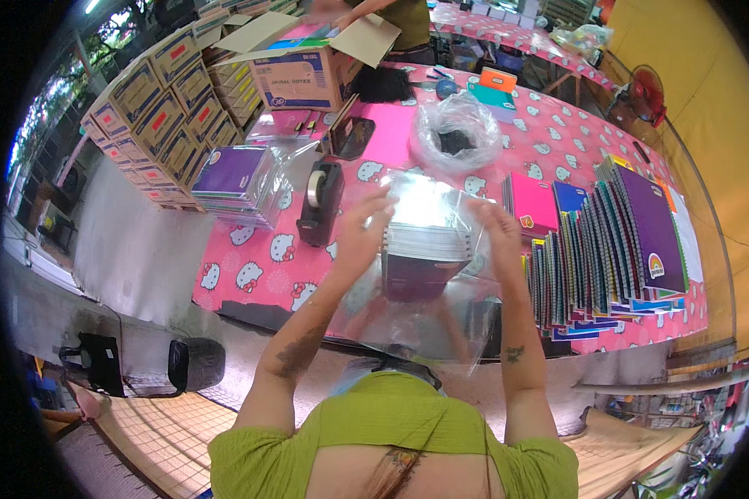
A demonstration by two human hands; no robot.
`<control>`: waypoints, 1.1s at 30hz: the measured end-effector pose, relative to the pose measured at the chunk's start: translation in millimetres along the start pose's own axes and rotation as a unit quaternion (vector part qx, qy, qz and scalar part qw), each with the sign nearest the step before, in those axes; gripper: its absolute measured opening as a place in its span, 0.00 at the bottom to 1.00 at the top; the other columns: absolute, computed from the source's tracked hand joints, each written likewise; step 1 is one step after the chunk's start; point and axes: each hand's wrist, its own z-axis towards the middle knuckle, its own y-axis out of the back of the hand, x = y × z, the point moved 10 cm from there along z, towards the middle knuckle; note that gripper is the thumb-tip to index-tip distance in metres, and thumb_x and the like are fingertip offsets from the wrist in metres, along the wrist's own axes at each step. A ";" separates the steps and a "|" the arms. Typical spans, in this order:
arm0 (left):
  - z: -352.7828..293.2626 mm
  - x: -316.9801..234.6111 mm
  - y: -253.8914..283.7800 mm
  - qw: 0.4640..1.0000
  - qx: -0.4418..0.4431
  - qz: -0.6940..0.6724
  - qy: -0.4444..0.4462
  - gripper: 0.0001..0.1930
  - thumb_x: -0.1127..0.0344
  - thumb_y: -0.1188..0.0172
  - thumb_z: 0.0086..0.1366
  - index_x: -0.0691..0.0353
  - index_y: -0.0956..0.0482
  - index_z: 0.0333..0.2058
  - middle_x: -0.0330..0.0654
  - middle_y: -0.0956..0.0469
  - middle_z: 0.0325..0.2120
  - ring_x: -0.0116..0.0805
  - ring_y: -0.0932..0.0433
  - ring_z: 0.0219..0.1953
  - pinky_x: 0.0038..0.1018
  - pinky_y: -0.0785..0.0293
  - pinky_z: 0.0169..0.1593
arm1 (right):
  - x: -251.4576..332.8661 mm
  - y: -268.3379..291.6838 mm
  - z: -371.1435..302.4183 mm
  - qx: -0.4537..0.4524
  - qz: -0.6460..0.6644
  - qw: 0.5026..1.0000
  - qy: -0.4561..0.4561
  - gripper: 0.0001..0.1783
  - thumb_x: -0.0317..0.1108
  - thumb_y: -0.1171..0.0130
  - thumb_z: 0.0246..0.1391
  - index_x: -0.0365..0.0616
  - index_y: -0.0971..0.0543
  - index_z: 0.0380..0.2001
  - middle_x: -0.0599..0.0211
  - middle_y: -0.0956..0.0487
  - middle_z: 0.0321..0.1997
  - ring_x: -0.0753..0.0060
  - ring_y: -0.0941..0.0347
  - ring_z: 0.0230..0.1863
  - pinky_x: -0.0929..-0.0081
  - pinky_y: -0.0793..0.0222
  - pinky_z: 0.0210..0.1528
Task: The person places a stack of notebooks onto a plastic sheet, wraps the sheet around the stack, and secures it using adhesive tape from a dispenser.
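Upright in front of me stands a stack of spiral notebooks (420, 279), page edges up and a dark purple cover toward me. A clear plastic bag (424, 328) surrounds it, its loose end hanging over the table's near edge. At the stack's left side my left hand (364, 229) is closed on the plastic, fingers bent at the upper corner. My right hand (501, 226) grips the bag at the right side. Just left of my left hand is a black tape dispenser (319, 204). A bagged stack of purple notebooks (233, 179) lies farther left.
Rows of spiral notebooks (591, 249) crowd the right. Beyond the stack sit a bundle of clear plastic bags (456, 133) and a phone (354, 138). An open carton (300, 79) is at the far left, with another person's arm (359, 12) over it. Stacked boxes (154, 116) stand left.
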 end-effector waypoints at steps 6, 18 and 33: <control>-11.4 139.6 158.3 0.967 -0.138 0.146 0.155 0.18 0.60 0.40 0.66 0.66 0.20 0.49 0.44 0.18 0.40 0.31 0.21 0.40 0.28 0.27 0.45 | 152.2 -104.2 -61.4 0.053 -0.304 0.904 0.296 0.18 0.39 0.40 0.58 0.41 0.22 0.48 0.58 0.22 0.49 0.61 0.27 0.53 0.64 0.35 0.57; -75.2 242.2 182.2 0.964 -0.148 0.008 0.219 0.09 0.63 0.35 0.61 0.63 0.20 0.32 0.36 0.22 0.23 0.25 0.27 0.20 0.23 0.29 0.27 | 131.7 -159.7 -38.9 0.110 -0.474 0.838 0.248 0.15 0.38 0.34 0.50 0.48 0.23 0.40 0.65 0.23 0.40 0.62 0.26 0.40 0.60 0.38 0.50; 49.0 -23.7 -1.8 0.956 0.279 0.027 -0.090 0.12 0.69 0.35 0.62 0.61 0.20 0.45 0.38 0.28 0.43 0.26 0.29 0.47 0.25 0.32 0.50 | 116.6 -155.2 -25.6 0.159 -0.450 0.864 0.157 0.18 0.46 0.37 0.53 0.46 0.17 0.41 0.60 0.18 0.31 0.56 0.22 0.38 0.57 0.35 0.50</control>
